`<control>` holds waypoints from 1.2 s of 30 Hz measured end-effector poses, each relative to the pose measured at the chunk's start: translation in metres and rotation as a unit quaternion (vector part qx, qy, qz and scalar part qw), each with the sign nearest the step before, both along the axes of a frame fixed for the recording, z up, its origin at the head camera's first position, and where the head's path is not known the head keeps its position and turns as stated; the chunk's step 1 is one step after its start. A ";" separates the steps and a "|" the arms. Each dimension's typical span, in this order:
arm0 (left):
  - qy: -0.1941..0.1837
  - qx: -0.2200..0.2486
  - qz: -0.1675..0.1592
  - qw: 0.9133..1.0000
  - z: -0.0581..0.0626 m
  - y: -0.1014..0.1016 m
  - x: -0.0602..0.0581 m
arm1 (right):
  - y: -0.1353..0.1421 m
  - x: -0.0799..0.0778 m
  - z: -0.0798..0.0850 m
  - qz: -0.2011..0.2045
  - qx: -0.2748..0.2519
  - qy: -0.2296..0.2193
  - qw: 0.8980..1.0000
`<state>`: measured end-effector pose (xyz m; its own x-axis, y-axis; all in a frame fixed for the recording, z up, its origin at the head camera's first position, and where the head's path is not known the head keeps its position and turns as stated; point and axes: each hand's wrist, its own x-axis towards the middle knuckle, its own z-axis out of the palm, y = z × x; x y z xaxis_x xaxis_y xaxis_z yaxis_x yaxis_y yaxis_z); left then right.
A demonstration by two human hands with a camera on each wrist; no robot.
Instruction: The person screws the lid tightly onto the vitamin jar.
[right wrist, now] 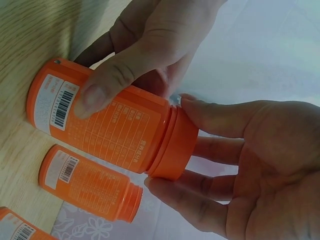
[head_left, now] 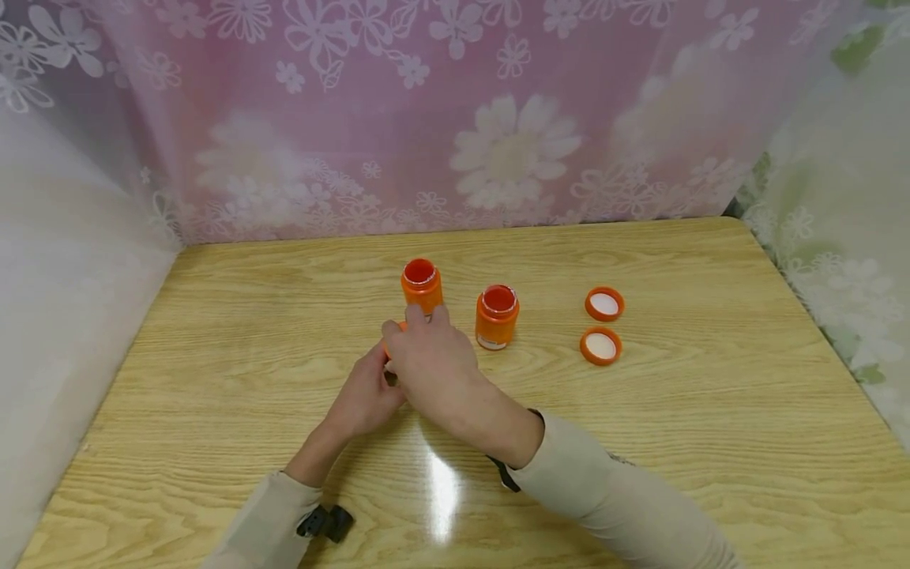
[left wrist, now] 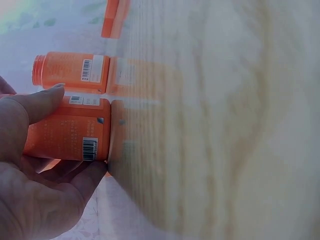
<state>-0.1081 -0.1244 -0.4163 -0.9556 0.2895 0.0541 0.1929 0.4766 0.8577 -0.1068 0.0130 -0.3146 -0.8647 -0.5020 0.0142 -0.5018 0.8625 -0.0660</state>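
An orange bottle (right wrist: 125, 127) with a barcode label stands on the table, its screw cap (right wrist: 181, 145) on top. My left hand (head_left: 366, 395) grips the bottle's body, thumb on one side and fingers round the other, as the left wrist view shows at the bottle (left wrist: 65, 130). Over the cap, the thumb and fingertips of my right hand (head_left: 441, 367) pinch its rim. In the head view my right hand hides most of this bottle. Just beyond it stands an uncapped orange bottle (head_left: 423, 296); another uncapped bottle (head_left: 496, 324) is to the right.
Two orange caps, a farther one (head_left: 604, 303) and a nearer one (head_left: 600, 346), lie on the right with their white insides up. The wooden table (head_left: 711, 395) meets a pink flowered curtain (head_left: 398, 158) at its back edge.
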 end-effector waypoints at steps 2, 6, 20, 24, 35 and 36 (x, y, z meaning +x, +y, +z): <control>-0.003 0.002 0.001 1.000 0.000 0.000 0.000 | 0.000 0.000 0.000 0.000 0.000 0.003 1.000; 0.000 0.002 0.004 1.000 0.001 0.000 0.001 | 0.000 0.001 0.000 0.001 -0.003 0.014 1.000; 0.002 -0.018 0.001 1.000 0.002 0.000 0.000 | 0.000 0.002 -0.001 0.004 -0.003 0.035 0.999; 0.002 -0.037 0.003 0.999 0.003 -0.002 -0.001 | 0.000 0.003 -0.002 0.006 -0.007 0.042 0.999; -0.019 -0.048 -0.013 0.999 0.005 -0.005 -0.004 | 0.001 -0.001 -0.004 -0.001 -0.010 0.027 1.000; -0.022 -0.047 -0.019 0.998 0.005 -0.006 -0.005 | 0.001 -0.001 -0.004 -0.002 -0.010 0.028 1.000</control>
